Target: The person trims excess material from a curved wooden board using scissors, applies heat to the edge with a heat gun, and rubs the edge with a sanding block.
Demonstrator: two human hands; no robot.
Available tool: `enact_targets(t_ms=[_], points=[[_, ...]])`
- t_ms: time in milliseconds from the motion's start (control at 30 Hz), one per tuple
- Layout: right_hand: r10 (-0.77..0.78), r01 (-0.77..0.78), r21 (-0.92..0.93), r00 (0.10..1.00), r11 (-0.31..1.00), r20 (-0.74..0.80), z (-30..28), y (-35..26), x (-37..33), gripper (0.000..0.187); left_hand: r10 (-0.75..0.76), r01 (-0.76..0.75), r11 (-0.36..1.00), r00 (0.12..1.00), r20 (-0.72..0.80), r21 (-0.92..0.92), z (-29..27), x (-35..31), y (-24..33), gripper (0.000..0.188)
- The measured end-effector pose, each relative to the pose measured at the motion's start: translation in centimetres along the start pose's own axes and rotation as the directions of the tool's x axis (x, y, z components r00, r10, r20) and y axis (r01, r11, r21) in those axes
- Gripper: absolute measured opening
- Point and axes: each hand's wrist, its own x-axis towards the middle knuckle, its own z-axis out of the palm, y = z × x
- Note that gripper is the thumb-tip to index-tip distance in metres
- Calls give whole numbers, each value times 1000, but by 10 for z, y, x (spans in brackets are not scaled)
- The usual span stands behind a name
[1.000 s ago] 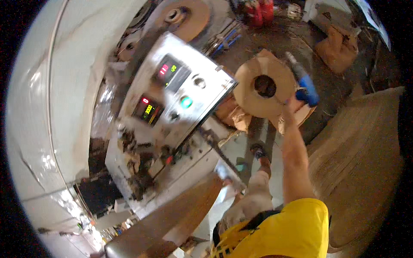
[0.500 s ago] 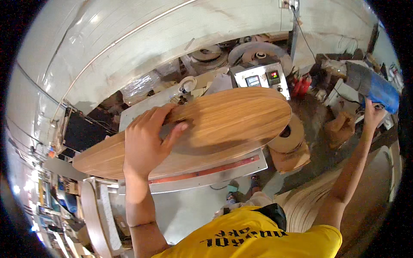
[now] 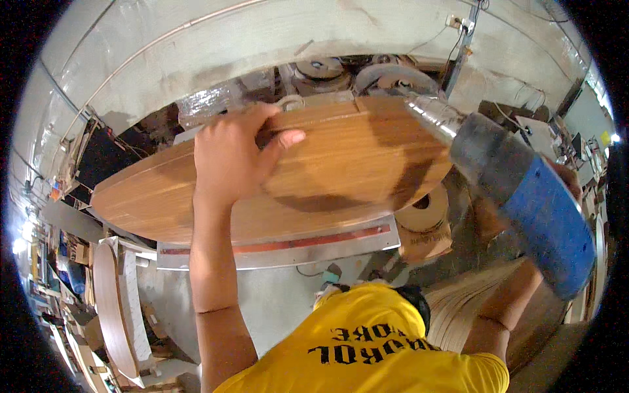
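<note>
A long oval wooden board (image 3: 347, 157) with brown grain and a banded edge lies before me, its face tilted toward me. My left hand (image 3: 232, 157) grips its far edge, with the thumb on the face and the fingertips hidden over the edge. At the right, my right hand (image 3: 565, 178) is closed on a blue and dark grey heat gun (image 3: 547, 219), which hides most of that hand. The gun's metal nozzle (image 3: 432, 118) points leftward over the board's far right end, close to its edge. I cannot tell if it touches.
Under the board is a pale machine table with a red strip (image 3: 308, 243). Rolls of edge banding (image 3: 422, 213) stand beyond its right end, and more rolls (image 3: 318, 69) lie by the wall. A stack of curved boards (image 3: 465, 304) is at lower right; an upright board (image 3: 113, 304) stands at left.
My right hand has brought the heat gun from the far right to the board's right end. The board has tilted and shifted slightly leftward; my left hand keeps its grip.
</note>
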Motion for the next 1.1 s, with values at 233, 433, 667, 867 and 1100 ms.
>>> enact_targets(t_ms=[233,433,667,867,1100], points=[[-26,34,-59,990,998,138,16,-169,-17,41,-53,60,995,995,88,-83,-1,6,27,52],[-15,23,-42,981,999,193,6,-212,-25,32,-94,110,988,986,141,-111,-1,21,25,58],[-110,112,-35,992,993,61,36,-220,-32,25,-202,274,939,928,313,-207,-4,49,22,54],[-105,105,-25,994,994,14,44,-227,-34,26,-68,74,992,995,71,-97,11,44,18,42],[-89,88,11,994,996,61,44,-223,-41,29,-69,100,925,993,95,-368,17,59,13,49]])
